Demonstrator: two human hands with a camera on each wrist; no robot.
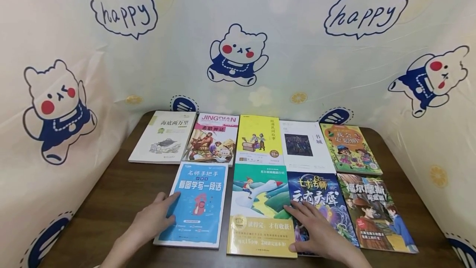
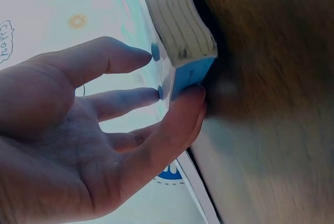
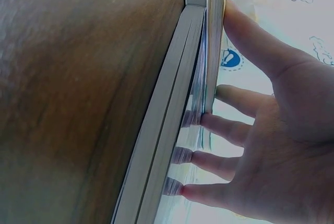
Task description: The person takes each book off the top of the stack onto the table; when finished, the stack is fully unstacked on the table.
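Note:
My left hand (image 1: 150, 217) is at the left edge of a light blue book (image 1: 201, 208). In the left wrist view, thumb and a fingertip touch its glossy cover while other fingers lie against the blue spine (image 2: 192, 75). To the right, my right hand (image 1: 320, 233) is spread over a dark purple book (image 1: 325, 202). Its thumb and index fingertip reach the right edge of a green and gold book (image 1: 256, 218) beside it. In the right wrist view, straight fingertips of the right hand (image 3: 261, 125) touch the covers. Both books lie flat on the brown table (image 1: 100, 206).
Behind them lie a white book (image 1: 148, 135), a pink-titled book (image 1: 212, 139), a yellow book (image 1: 258, 135), a white book with a dark picture (image 1: 308, 152) and an orange-green book (image 1: 349, 148). A detective book (image 1: 379, 214) lies far right. A patterned curtain (image 1: 297, 44) surrounds the table.

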